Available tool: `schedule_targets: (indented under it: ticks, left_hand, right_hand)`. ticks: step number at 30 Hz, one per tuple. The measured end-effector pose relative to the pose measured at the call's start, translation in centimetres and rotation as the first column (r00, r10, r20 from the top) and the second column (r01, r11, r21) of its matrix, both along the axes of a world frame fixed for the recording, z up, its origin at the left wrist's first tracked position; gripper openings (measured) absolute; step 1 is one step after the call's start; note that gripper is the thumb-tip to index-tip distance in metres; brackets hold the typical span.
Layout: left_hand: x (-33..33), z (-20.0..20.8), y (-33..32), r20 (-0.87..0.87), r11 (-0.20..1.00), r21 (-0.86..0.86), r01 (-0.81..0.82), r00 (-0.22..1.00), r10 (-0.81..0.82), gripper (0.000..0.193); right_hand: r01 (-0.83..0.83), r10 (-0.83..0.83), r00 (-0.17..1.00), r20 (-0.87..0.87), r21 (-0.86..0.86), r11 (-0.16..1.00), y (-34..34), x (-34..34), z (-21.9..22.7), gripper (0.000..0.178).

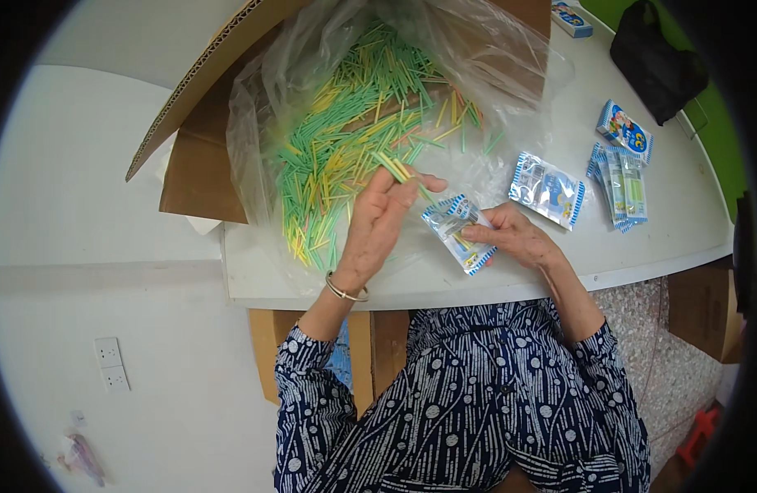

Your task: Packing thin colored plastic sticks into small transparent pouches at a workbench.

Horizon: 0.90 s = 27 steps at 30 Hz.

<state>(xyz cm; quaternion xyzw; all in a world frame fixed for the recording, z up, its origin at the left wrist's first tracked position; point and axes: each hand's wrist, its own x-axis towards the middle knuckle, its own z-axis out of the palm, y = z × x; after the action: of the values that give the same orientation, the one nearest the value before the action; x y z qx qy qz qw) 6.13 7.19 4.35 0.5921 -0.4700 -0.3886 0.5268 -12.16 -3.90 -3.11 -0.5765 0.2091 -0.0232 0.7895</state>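
Several thin yellow and green sticks (392,167) stand out from between the fingers of my left hand (377,215), which is closed on them. Just to its right, my right hand (522,238) grips a small silver and blue packet (459,234) by its right side. The packet is tilted, its upper end close to my left fingertips. Beyond my left hand lies a large heap of green, yellow and a few pink sticks (337,140) on a clear plastic bag (255,156). Another silver and blue packet (548,191) lies flat beyond my right hand.
A cardboard box (198,177) stands open around the bag at the back left. On the white table (674,218) to the right are several clear-windowed packets (621,187), a blue box (625,131) and a black bag (658,66). Another small box (572,20) lies at the far edge.
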Motion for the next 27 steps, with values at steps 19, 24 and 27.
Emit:
schedule_targets:
  ticks: [19, 24, 27]
  left_hand:
    - [-3.7, -1.0, 0.3, -0.163, 0.999, 0.037, 0.033, 0.986, -0.026, 0.028]
    - [-3.2, -1.0, 0.5, -0.055, 0.996, 0.036, 0.077, 0.996, -0.075, 0.027]
    - [-3.2, -0.3, 0.5, -0.175, 0.999, -0.033, 0.036, 0.984, -0.041, 0.030]
  right_hand:
    - [-0.048, 0.044, 0.995, 0.084, 0.036, 0.998, 0.4, -0.1, -1.1, 0.026]
    - [-0.030, 0.028, 0.993, 0.113, 0.018, 0.999, 0.3, -0.1, -0.9, 0.025]
    - [-0.055, 0.045, 0.992, 0.117, 0.081, 0.995, 0.1, 0.1, -0.5, 0.026]
